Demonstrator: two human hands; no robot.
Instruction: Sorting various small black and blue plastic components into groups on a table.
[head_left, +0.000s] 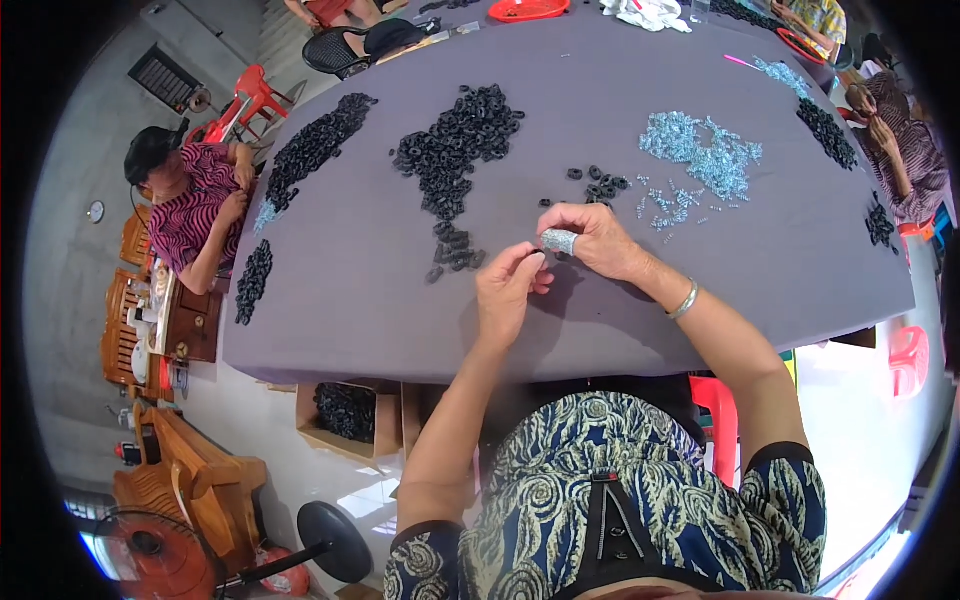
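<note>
Over the near middle of the table, my two hands meet fingertip to fingertip. My left hand is closed in a pinch around a small black plastic part, mostly hidden by the fingers. My right hand is bent in against it, with a silvery wrap on one digit. Its fingers are closed, and whatever they hold is too small to make out. Just beyond the right hand lies a small group of black parts. To its right spreads a pile of small shiny metal springs.
A large pile of black parts trails toward me, left of my hands. Another black heap lies near the left edge, by a seated person. More people sit at the right. Below the table stands a cardboard box of black parts.
</note>
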